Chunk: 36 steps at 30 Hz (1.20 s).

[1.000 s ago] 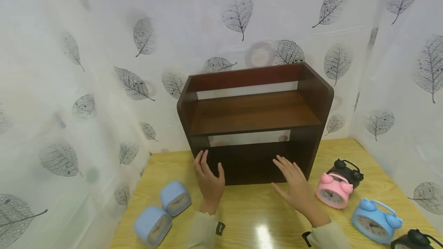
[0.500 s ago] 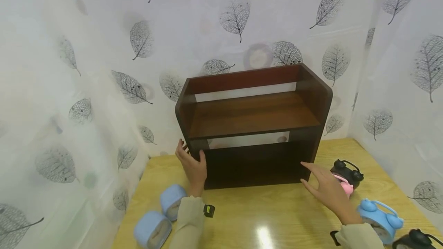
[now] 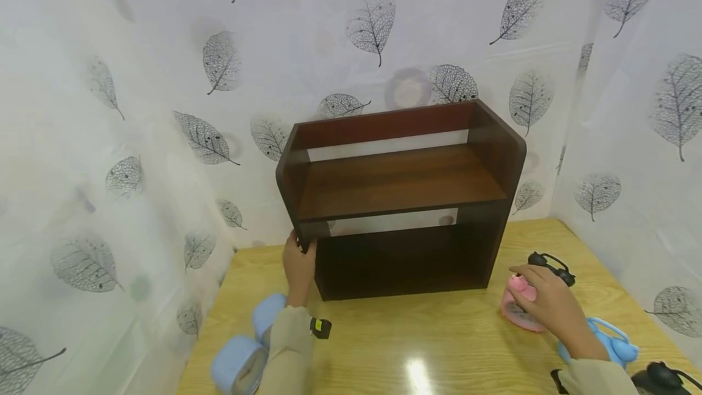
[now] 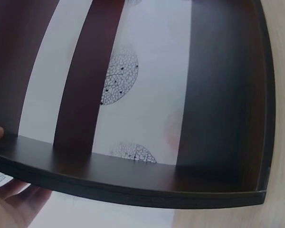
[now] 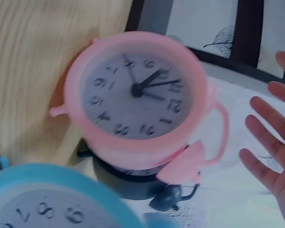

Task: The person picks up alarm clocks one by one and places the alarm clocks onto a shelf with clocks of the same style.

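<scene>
A dark brown two-tier shelf (image 3: 403, 178) stands at the back of the table. My left hand (image 3: 299, 267) grips its left side panel (image 4: 133, 187), thumb on the inner face and fingers on the outer one. My right hand (image 3: 551, 305) hovers over a pink twin-bell alarm clock (image 3: 518, 320), hiding part of it in the head view. In the right wrist view the fingers are spread and stay apart from the pink clock (image 5: 114, 90) and its handle.
Behind the pink clock is a black alarm clock (image 3: 562, 274). A blue one (image 3: 616, 346) and another black one (image 3: 660, 378) stand nearer on the right. Two pale blue rounded clocks (image 3: 236, 361) sit at the left, partly behind the left sleeve. Leaf-patterned curtains (image 3: 142, 108) surround the table.
My left hand has moved left from in front of the shelf and now grips its side panel. My right hand has moved right and down to above the pink clock.
</scene>
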Tool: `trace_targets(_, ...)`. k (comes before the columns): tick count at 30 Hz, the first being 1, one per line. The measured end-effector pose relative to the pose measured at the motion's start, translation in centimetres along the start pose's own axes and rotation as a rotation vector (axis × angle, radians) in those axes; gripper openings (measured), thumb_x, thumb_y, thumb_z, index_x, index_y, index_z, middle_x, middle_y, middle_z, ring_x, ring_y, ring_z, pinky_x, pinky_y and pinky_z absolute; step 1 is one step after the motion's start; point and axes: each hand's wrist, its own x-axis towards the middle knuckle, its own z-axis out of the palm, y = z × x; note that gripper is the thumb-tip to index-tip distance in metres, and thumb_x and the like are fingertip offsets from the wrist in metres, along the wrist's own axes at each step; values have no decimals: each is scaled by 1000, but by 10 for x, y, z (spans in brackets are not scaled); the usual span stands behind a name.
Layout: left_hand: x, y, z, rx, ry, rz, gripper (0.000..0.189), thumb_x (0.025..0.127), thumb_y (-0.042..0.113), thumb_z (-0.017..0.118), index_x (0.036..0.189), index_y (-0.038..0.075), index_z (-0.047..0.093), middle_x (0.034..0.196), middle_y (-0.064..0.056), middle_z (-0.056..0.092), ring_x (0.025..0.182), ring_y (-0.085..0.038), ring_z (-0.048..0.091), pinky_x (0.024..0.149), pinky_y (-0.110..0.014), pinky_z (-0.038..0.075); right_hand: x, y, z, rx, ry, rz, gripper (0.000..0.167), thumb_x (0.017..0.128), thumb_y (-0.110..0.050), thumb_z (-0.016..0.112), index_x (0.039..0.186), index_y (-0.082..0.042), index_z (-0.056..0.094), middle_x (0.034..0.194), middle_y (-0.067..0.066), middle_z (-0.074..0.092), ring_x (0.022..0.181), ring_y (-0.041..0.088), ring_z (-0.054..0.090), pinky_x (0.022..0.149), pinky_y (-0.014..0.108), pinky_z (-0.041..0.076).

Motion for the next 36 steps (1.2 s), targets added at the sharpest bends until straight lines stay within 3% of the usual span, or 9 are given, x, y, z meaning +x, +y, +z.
trace_targets(6, 8, -4, -2, 49, -93, -65, 38, 87, 20, 61, 119, 0, 56, 109, -25, 65, 97, -42, 63, 80, -53, 49, -9, 10, 3, -16, -122, 107, 46, 65, -18, 80, 105, 0, 64, 103, 21, 64, 94, 40, 58, 78, 52, 43)
trace_targets(13, 14, -7, 4, 15, -116, -92, 40, 88, 20, 60, 121, 0, 56, 115, -27, 63, 106, -44, 60, 88, -54, 47, -10, 15, 5, 3, -205, 160, 52, 64, -18, 83, 109, -1, 62, 107, 19, 63, 98, 40, 57, 79, 53, 43)
trace_targets(17, 13, -9, 6, 10, -114, -83, 36, 90, 20, 58, 116, -4, 58, 111, -30, 64, 105, -45, 60, 87, -54, 47, -11, 18, 5, 25, -247, 195, 57, 64, -18, 83, 113, 0, 60, 111, 24, 61, 100, 43, 57, 79, 55, 44)
trace_targets(23, 9, -16, 8, 73, -113, -11, 33, 92, 24, 55, 104, -6, 61, 95, -33, 66, 90, -48, 63, 76, -56, 49, -18, 25, 5, 31, -303, 238, 60, 64, -19, 83, 114, 1, 56, 109, 28, 60, 97, 44, 57, 77, 57, 44)
trace_targets(28, 6, -21, 9, 96, -111, 14, 31, 93, 23, 54, 102, -5, 61, 89, -33, 66, 84, -49, 64, 71, -55, 50, -25, 29, 6, 21, -337, 243, 60, 63, -14, 83, 114, -1, 54, 105, 25, 58, 88, 40, 59, 71, 56, 46)
trace_targets(33, 7, -20, 10, 104, -109, -1, 28, 93, 22, 55, 102, -4, 61, 90, -32, 67, 85, -49, 64, 72, -55, 51, -27, 32, 11, 21, -305, 211, 63, 57, -7, 84, 112, -2, 53, 101, 22, 59, 86, 37, 57, 69, 53, 47)
trace_targets(36, 8, -20, 10, 117, -108, -3, 28, 93, 22, 55, 102, -4, 61, 91, -32, 66, 86, -50, 64, 72, -55, 50, -27, 34, 14, 26, -249, 175, 64, 53, -7, 86, 109, -1, 55, 100, 18, 62, 88, 31, 57, 73, 39, 47)
